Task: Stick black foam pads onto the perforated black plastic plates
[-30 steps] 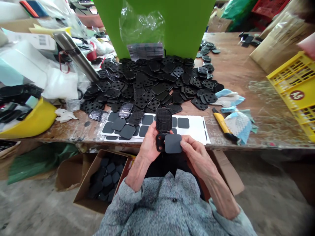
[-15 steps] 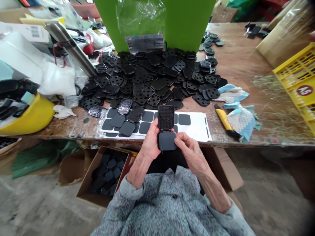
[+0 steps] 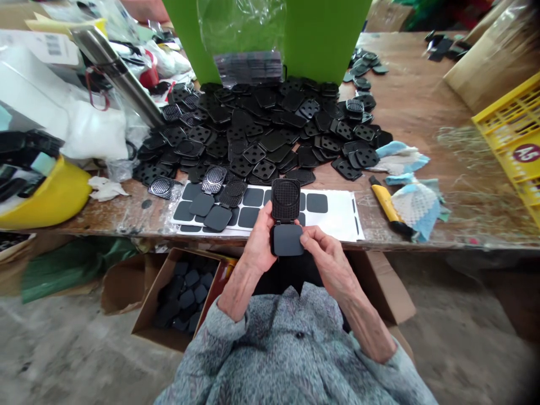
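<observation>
My left hand (image 3: pixel 260 239) is closed around the left side of a black hinged plastic case (image 3: pixel 286 198), which lies unfolded above the table's front edge. Its upper half has a gridded face with a round outline. A smooth dark grey square pad (image 3: pixel 288 240) with rounded corners covers the lower half. My right hand (image 3: pixel 323 247) pinches the right edge of this pad; whether the fingers also grip the case beneath is hidden. Just beyond, white sheets (image 3: pixel 341 216) carry rows of similar grey pads, with two unfolded cases (image 3: pixel 218 217) resting on their left part.
A wide heap of black plastic pieces (image 3: pixel 270 135) spreads before a green panel (image 3: pixel 324 39). To the right are a yellow cutter (image 3: pixel 385 202), cloths (image 3: pixel 415 208) and a yellow crate (image 3: pixel 512 140). At left stand a steel flask (image 3: pixel 120 76) and a yellow bowl (image 3: pixel 63 194). Below sits a cardboard box (image 3: pixel 143 315) of pieces.
The view has shifted slightly. Both hands keep nearly the same hold on the case and pad, with little visible movement.
</observation>
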`<state>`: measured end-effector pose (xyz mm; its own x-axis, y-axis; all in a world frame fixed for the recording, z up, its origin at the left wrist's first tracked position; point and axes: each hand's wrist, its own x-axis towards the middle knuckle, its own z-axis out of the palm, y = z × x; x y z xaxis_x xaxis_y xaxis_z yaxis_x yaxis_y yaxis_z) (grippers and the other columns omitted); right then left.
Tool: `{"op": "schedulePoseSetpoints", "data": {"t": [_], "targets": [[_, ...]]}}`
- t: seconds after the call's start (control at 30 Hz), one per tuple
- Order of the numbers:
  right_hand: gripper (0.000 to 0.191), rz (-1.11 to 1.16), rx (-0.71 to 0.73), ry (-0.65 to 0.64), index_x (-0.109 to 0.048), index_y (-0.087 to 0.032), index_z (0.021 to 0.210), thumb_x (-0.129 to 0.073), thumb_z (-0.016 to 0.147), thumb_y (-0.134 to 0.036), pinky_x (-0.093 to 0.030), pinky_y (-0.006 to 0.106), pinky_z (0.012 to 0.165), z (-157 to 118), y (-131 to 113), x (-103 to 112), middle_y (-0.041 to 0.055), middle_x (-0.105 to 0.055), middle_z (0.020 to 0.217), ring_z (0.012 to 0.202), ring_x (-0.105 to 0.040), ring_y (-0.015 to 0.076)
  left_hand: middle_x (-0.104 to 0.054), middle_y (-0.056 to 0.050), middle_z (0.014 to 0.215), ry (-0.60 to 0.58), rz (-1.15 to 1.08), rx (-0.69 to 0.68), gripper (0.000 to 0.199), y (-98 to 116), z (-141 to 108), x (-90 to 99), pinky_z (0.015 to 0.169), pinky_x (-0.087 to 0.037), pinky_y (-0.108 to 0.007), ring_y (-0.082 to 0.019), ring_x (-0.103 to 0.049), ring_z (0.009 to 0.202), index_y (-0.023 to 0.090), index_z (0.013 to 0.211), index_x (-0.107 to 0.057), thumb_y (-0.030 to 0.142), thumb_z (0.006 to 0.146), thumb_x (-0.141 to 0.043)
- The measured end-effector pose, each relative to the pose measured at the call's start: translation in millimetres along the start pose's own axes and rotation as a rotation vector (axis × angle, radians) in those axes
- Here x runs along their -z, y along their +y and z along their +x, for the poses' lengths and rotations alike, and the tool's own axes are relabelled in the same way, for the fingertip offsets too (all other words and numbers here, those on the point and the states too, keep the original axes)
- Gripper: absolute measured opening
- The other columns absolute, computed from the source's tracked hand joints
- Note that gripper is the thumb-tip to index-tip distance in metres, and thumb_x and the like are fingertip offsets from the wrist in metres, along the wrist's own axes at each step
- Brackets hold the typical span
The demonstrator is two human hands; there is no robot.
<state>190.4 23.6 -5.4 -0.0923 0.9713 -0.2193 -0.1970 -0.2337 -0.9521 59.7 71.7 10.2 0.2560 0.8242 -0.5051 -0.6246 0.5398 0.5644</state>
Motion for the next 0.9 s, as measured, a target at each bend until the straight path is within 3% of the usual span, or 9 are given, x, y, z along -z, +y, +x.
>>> {"op": "schedulePoseSetpoints", "data": {"t": [0.33, 0.9], "targets": [[0.016, -0.036, -0.009, 0.007, -0.052, -0.020, 0.075, -0.054, 0.084, -0.033, -0.036, 0.026, 0.071, 1.8, 0.0, 0.0, 0.0007, -0.053, 0.085, 0.087, -0.053, 0.0148, -0.069, -0.003, 0.075, 0.019, -0.008, -0.065, 0.033, -1.8, 0.9, 0.9, 0.060, -0.052, -0.024, -0.015, -0.065, 0.064, 0.018, 0.099, -0.066, 0.038, 0.088, -0.043], [0.016, -0.074, 0.014, 0.012, -0.051, -0.020, 0.074, -0.054, 0.083, -0.033, -0.036, 0.026, 0.070, 3.8, 2.7, 1.1, -0.0012, -0.051, 0.077, 0.081, -0.052, 0.0135, -0.068, -0.005, 0.071, 0.004, 0.007, -0.002, 0.039, -2.4, 3.5, 2.9, 0.061, -0.053, -0.026, -0.016, -0.065, 0.064, 0.015, 0.092, -0.067, 0.044, 0.087, -0.041]]}}
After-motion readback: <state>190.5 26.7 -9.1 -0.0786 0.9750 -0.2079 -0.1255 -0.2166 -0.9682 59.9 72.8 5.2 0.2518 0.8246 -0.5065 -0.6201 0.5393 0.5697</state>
